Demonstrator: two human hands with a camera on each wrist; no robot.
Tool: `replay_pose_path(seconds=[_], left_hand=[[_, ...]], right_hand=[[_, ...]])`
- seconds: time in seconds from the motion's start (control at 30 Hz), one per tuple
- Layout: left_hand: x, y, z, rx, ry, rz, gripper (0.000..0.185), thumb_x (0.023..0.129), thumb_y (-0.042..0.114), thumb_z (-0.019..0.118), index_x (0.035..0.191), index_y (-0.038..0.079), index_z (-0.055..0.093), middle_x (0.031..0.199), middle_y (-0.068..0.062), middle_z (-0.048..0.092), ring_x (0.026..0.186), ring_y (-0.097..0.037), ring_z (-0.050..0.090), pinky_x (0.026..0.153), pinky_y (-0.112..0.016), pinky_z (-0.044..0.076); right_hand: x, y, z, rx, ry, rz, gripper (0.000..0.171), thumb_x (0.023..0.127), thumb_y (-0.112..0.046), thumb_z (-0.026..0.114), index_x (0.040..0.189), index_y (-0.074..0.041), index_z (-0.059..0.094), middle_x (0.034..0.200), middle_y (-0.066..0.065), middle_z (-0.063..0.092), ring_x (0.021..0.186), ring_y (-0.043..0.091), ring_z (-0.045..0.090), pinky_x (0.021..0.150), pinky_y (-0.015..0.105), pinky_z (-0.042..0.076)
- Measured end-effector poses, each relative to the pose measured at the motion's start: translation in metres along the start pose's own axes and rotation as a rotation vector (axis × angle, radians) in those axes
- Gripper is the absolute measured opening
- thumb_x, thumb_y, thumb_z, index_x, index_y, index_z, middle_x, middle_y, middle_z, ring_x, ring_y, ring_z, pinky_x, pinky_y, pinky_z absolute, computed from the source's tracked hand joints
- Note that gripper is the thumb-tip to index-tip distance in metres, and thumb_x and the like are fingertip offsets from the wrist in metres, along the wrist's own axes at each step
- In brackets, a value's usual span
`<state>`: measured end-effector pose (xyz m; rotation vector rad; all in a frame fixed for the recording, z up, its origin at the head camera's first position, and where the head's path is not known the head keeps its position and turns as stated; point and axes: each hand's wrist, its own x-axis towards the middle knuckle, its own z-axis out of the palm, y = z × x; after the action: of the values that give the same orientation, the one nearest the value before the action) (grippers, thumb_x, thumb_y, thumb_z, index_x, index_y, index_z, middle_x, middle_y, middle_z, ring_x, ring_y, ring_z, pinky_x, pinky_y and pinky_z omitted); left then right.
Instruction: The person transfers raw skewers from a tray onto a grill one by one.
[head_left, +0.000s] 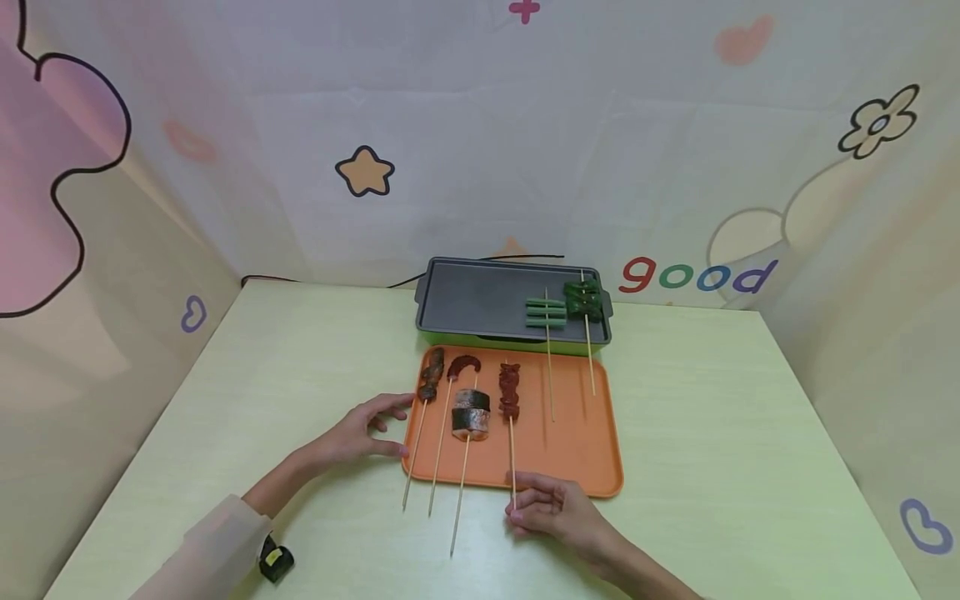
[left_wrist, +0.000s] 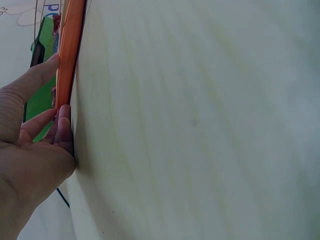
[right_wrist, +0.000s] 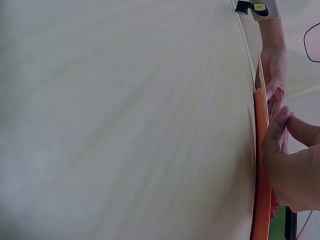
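Observation:
An orange tray (head_left: pixel 577 450) lies on the pale green table and carries several skewers. My left hand (head_left: pixel 390 427) rests at the tray's left edge with straight fingers touching the rim, as the left wrist view shows (left_wrist: pixel 55 117) against the tray (left_wrist: pixel 67 55). My right hand (head_left: pixel 528 500) sits at the tray's front edge and pinches the bare stick end of the dark red meat skewer (head_left: pixel 509 392). In the right wrist view its curled fingers (right_wrist: pixel 280 145) sit by the tray (right_wrist: pixel 261 200). To the left of it lie a salmon-roll skewer (head_left: pixel 471 414), a curved red sausage skewer (head_left: pixel 462 367) and a brown meat skewer (head_left: pixel 431 375).
A grey grill pan with a green base (head_left: pixel 480 304) stands just behind the tray. Two green vegetable skewers (head_left: pixel 545 312) (head_left: pixel 583 300) lie on it, their sticks reaching over the tray. A black cord runs along the back wall. Patterned walls enclose the table.

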<state>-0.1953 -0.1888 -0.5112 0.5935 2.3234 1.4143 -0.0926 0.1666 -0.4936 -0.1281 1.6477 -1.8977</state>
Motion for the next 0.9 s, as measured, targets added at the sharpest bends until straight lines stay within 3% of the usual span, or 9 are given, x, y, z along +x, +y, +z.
replay_pose_path(seconds=[0.3,0.6,0.9], left_hand=[[-0.001,0.001,0.0,0.003,-0.001,0.003,0.077,0.086,0.012,0.082,0.151,-0.002,0.043,0.135,-0.021,0.057,0.123,-0.034,0.051,0.093,-0.026,0.046],[-0.001,0.0,-0.001,0.014,-0.002,0.004,0.077,0.086,0.014,0.083,0.152,-0.001,0.043,0.137,-0.02,0.057,0.123,-0.033,0.052,0.093,-0.027,0.047],[0.0,-0.002,0.0,0.013,-0.002,0.026,0.077,0.087,0.014,0.082,0.151,-0.001,0.044,0.138,-0.02,0.056,0.123,-0.034,0.052,0.092,-0.025,0.046]], right_hand=[[-0.005,-0.004,-0.008,-0.093,-0.027,-0.049,0.065,0.094,-0.002,0.069,0.15,0.013,0.038,0.104,0.002,0.071,0.095,0.008,0.072,0.089,0.022,0.057],[-0.011,-0.003,-0.01,-0.085,-0.119,-0.099,0.064,0.096,-0.007,0.069,0.149,0.012,0.039,0.105,-0.002,0.074,0.1,0.009,0.073,0.09,0.023,0.057],[-0.007,-0.011,-0.007,-0.113,-0.139,-0.16,0.067,0.096,-0.007,0.068,0.154,0.006,0.035,0.11,-0.002,0.07,0.102,0.008,0.071,0.095,0.026,0.057]])
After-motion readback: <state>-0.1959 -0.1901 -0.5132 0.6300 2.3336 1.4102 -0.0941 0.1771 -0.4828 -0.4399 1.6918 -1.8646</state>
